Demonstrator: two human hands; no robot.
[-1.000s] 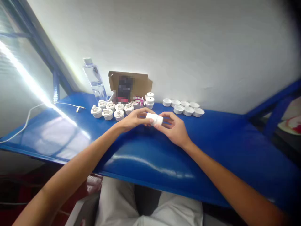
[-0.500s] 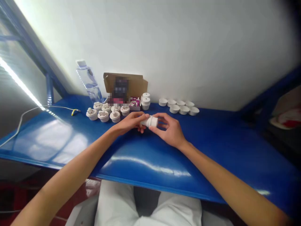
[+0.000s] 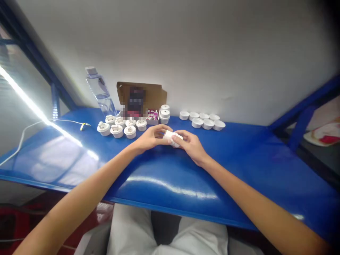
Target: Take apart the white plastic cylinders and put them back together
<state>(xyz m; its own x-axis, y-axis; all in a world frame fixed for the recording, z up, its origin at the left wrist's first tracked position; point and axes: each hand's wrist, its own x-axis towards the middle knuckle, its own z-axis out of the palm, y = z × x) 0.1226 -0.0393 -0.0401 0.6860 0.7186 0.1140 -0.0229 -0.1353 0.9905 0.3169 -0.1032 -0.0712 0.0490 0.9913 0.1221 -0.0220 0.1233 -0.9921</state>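
Both hands are on a small white round plastic housing (image 3: 168, 135) held on its side just above the blue table. My left hand (image 3: 152, 137) grips its left end between the thumb and the fingers. From the right, my right hand (image 3: 193, 146) closes on the other end, its thumb lying across the white plastic. The join between the parts of the housing is mostly covered by my fingers. Several white cups with pronged plug-like tops (image 3: 116, 131) stand left of my hands. Several open white cups (image 3: 208, 124) are in two rows to the right.
Behind my hands are a stack of white housings (image 3: 165, 115) and an open cardboard box (image 3: 156, 92) with purple-and-white packets. A clear bottle (image 3: 98, 90) leans near the wall. A white cable (image 3: 25, 131) crosses the left of the blue table (image 3: 239, 170). Blue frame bars rise at both sides.
The housing has been turned round in my hands. My left fingers have moved to its left end, and my right thumb has shifted onto its other end. The things standing on the table have not moved.
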